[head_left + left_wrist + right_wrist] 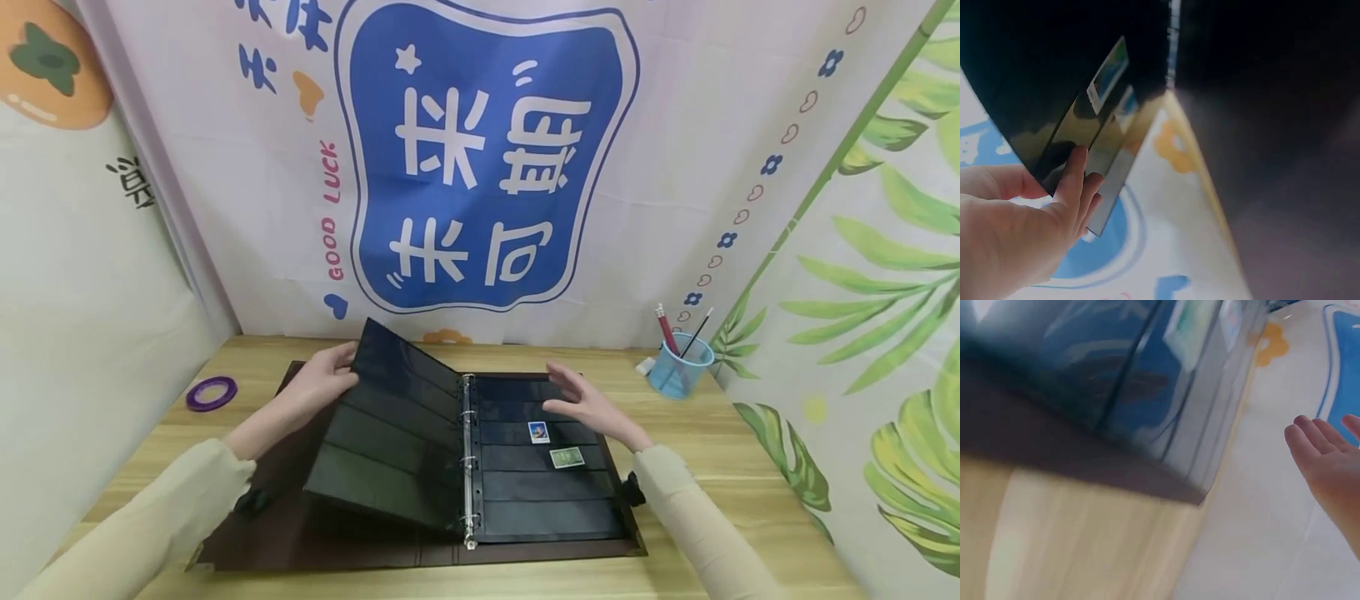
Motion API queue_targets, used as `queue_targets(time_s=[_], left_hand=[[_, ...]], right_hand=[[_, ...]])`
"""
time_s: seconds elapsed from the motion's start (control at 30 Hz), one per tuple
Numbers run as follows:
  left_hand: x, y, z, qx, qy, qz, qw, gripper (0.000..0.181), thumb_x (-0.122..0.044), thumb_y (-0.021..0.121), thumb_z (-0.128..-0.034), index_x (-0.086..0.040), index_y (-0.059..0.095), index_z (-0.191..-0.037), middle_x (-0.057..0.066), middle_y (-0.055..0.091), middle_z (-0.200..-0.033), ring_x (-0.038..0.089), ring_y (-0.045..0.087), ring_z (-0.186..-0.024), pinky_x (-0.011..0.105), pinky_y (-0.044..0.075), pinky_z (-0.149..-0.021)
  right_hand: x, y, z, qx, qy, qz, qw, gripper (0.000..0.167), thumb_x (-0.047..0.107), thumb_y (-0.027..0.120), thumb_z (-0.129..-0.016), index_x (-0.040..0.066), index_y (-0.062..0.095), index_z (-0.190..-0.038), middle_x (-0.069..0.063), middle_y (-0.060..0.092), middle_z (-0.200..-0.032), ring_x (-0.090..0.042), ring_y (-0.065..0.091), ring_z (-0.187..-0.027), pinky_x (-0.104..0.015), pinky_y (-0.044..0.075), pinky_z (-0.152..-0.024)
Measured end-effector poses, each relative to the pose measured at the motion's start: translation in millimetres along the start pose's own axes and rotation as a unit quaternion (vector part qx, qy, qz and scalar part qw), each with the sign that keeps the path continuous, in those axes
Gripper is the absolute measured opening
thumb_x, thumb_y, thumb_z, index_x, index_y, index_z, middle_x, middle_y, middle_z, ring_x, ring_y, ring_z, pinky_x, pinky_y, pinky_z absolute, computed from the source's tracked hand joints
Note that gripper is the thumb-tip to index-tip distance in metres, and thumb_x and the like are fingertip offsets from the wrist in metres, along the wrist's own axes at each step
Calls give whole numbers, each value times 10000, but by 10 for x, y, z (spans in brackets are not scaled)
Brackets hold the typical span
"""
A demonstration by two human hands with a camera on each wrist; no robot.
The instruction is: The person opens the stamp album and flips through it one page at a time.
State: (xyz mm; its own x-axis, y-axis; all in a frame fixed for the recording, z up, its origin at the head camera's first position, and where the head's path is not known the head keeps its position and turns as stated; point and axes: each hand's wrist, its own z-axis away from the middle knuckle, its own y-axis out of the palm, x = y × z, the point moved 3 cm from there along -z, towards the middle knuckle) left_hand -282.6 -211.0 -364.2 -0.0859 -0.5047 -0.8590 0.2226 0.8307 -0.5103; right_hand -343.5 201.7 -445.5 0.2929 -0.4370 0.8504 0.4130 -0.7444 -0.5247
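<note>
Head view: lit brightly and evenly, with a dull green sheen low on the raised black page (382,467) and deep shadow beneath, toward the front edge of the table (723,454); stretched toward the outer corners. Left wrist: dim, nearly black at upper left and right, pale below, soft throughout. Right wrist: streaked with glare across glossy pockets (1100,375), blurred along the album cover (1054,447).
</note>
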Motion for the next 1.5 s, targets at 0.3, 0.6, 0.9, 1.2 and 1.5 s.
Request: queue_targets(time_s=[0.3,0.6,0.9,1.2,1.5], left_hand=[[492,24,66,-285,-375,-635,9969,715,-75,553,-950,173,179,-1506,430,333,-1472,571,376,-1357,597,434,-1059],[813,150,156,-642,-414,-1418,9869,744,-117,673,-899,202,281,-1445,423,475,-1353,542,505,-1230,566,516,-918],[1002,321,96,-1064,136,-2367,9657,725,-72,718,-847,240,352,-1389,442,500,-1309,571,510,-1187,611,488,-928],[1009,468,153,-1294,624,-3020,9424,670,-94,743,-853,191,437,-1376,417,482,-1352,584,442,-1264,667,403,-1016],[1027,547,178,-618,1021,-3476,9300,716,-370,634,-959,84,408,-1466,309,363,-1541,530,287,-1439,683,303,-1111]], right_hand=[[-256,-149,75,-141,231,1639,9861,873,376,733,-893,58,279,-1566,-190,296,-1617,-435,272,-1489,-643,273,-1163],[-411,-200,104,119,492,2357,9705,940,449,750,-860,15,288,-1555,-257,254,-1614,-474,232,-1490,-650,254,-1168],[-482,-215,113,206,451,2772,9595,1030,461,814,-785,-46,311,-1527,-295,226,-1608,-494,244,-1476,-636,273,-1163],[-560,-238,105,375,737,2845,9551,1126,544,790,-774,-15,219,-1566,-258,123,-1648,-452,169,-1517,-613,258,-1182],[-583,-258,59,561,778,2916,9517,1178,581,778,-763,1,160,-1582,-217,76,-1667,-418,132,-1537,-585,216,-1215]])
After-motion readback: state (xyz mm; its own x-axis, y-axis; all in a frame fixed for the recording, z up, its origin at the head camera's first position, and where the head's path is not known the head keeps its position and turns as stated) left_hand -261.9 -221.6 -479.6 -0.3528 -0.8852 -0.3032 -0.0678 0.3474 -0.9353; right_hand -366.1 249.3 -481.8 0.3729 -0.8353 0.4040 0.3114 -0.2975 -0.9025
